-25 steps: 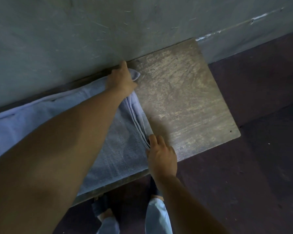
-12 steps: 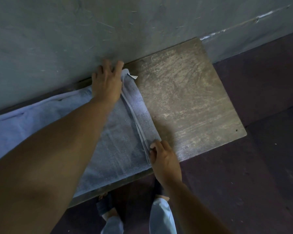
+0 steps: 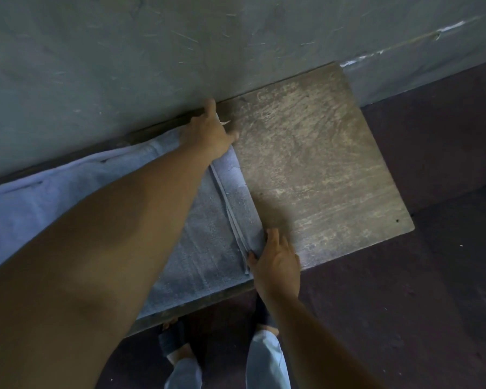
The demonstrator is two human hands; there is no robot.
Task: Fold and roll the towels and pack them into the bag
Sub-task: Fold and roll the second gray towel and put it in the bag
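— Looking down at the worn brown wooden counter (image 3: 320, 164), where does the pale blue towel (image 3: 197, 242) lie?

— Spread flat over its left part and running off the left side of the view, with its far edge along the grey-green plaster wall (image 3: 236, 37). Its right end is turned over in a narrow fold, with layered hems showing along it. To the right of that the counter shows scuffed wood.

— And the left hand (image 3: 208, 130)?

— It's on the fold's far end, beside the wall, thumb out to the right. Its back hides the fingers, so I cannot tell whether it grips the cloth or only presses it.

— The right hand (image 3: 277, 262)?

— At the fold's near end, by the counter's near edge. The thumb lies on top of the fold and the fingers reach round its right side, pinching it.

— Below the counter?

— A dark floor (image 3: 432, 276), two feet in dark sandals (image 3: 174, 341), and light blue trouser legs (image 3: 267, 360).
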